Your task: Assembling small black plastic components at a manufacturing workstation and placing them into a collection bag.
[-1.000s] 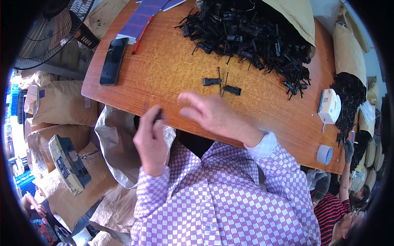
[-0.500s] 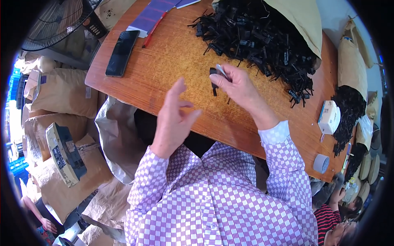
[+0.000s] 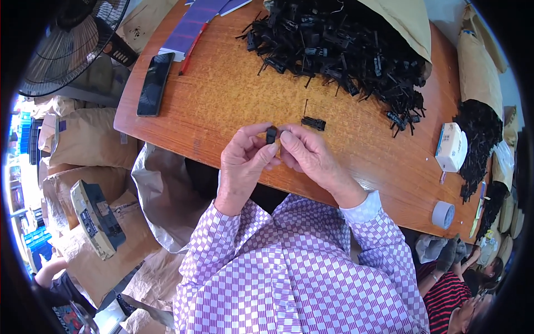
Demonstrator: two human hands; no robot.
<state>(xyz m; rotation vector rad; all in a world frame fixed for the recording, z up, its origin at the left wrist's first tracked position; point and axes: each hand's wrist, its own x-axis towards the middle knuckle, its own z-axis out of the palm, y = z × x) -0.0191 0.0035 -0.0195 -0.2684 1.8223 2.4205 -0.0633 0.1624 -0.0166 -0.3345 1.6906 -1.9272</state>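
My left hand (image 3: 242,156) pinches a small black plastic part (image 3: 271,134) between thumb and fingertips, just above the near edge of the wooden table. Touching or very close to that part, my right hand (image 3: 309,153) has its thumb and fingers pressed together; what they hold, if anything, is hidden. Beyond the right hand, a single black plastic piece with a thin stem (image 3: 314,123) lies on the table. Farther back spreads a heap of similar black plastic pieces (image 3: 339,55), spilling from a brown paper sack (image 3: 399,22).
A phone (image 3: 154,84), a red pen (image 3: 193,49) and purple sheets (image 3: 194,22) lie at the left. On the right are a tissue pack (image 3: 449,147) and a tape roll (image 3: 443,215). Sacks (image 3: 89,136) and a fan (image 3: 75,44) stand left; another person (image 3: 450,295) is lower right.
My right hand has come back from near the heap to meet my left hand. The left fingers, spread before, now pinch a black part. The lone piece on the table has come into sight.
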